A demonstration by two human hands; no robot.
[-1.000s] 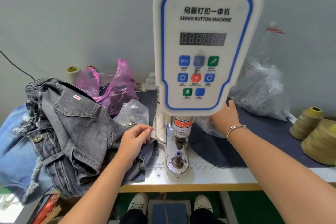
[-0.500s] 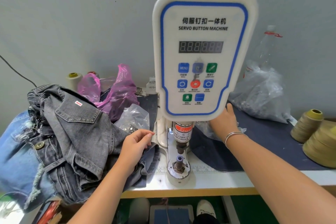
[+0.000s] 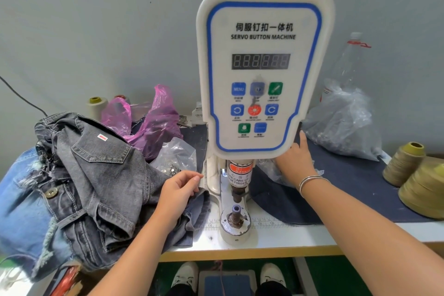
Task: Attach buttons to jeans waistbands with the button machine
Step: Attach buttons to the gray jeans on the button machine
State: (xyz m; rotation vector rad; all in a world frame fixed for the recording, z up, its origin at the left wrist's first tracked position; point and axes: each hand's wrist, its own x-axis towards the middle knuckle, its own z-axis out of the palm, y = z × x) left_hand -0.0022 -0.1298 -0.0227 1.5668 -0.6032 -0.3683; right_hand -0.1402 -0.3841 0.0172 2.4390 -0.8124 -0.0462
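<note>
The white servo button machine (image 3: 264,67) stands mid-table, with its punch above the lower die (image 3: 235,211) and nothing between them. Grey jeans (image 3: 103,175) lie heaped on the left over blue jeans (image 3: 21,199). My left hand (image 3: 177,192) rests on the grey jeans' edge beside the machine, its fingers loosely curled with nothing seen in them. My right hand (image 3: 295,161) reaches behind the control panel above a small clear bag (image 3: 266,168). The panel hides its fingers and only the thumb shows.
A clear bag of metal buttons (image 3: 177,154) and a pink bag (image 3: 156,122) lie behind the jeans. At the right are a large clear bag (image 3: 343,125), a bottle (image 3: 348,65), thread cones (image 3: 403,163) and dark cloth (image 3: 348,180). A foot pedal (image 3: 225,281) sits between my shoes.
The view has tilted up a little. My right hand has slid slightly further behind the panel. My left hand has stayed on the jeans, its fingers stretched a bit toward the machine.
</note>
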